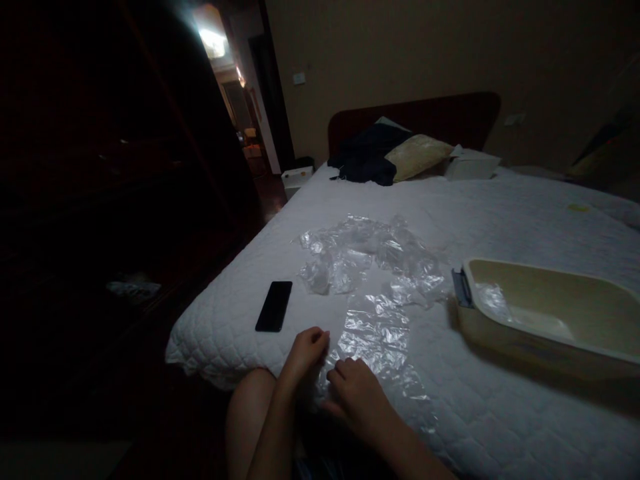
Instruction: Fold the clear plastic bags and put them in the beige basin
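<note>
A clear plastic bag lies flat on the white quilted bed in front of me. My left hand pinches its near left edge, fingers curled closed. My right hand rests on the bag's near edge beside it, its fingers bent and pressing the plastic. More crumpled clear plastic bags lie in a heap farther up the bed.
A black phone lies left of the bags near the bed's edge. A cream plastic tub sits at the right, a bit of plastic inside. Pillows, dark clothing and a white box lie by the headboard. The floor at left is dark.
</note>
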Demonstrator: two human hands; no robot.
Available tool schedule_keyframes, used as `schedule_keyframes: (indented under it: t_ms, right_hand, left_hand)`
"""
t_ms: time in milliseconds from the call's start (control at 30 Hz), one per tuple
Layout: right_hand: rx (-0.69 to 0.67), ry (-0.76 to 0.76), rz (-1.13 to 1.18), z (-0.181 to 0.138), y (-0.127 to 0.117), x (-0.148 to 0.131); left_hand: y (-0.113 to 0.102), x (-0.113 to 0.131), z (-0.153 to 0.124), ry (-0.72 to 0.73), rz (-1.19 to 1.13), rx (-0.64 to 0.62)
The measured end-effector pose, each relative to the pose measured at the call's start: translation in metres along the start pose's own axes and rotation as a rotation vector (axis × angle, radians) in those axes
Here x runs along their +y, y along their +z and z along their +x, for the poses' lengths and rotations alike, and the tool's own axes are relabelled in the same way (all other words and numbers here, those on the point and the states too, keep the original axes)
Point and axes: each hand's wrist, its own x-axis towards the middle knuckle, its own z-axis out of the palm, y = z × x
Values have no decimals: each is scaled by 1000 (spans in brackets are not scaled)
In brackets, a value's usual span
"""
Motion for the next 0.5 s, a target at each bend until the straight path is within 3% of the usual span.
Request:
schedule_keyframes:
  t_ms: [267,500]
  right_hand:
    - [4,-63,-221,14,24,0]
    - [75,12,-19,9,14,6]
  left_hand:
    - [-4,0,5,-40,-110,-55]
    - [-7,4,3,31,-134,42]
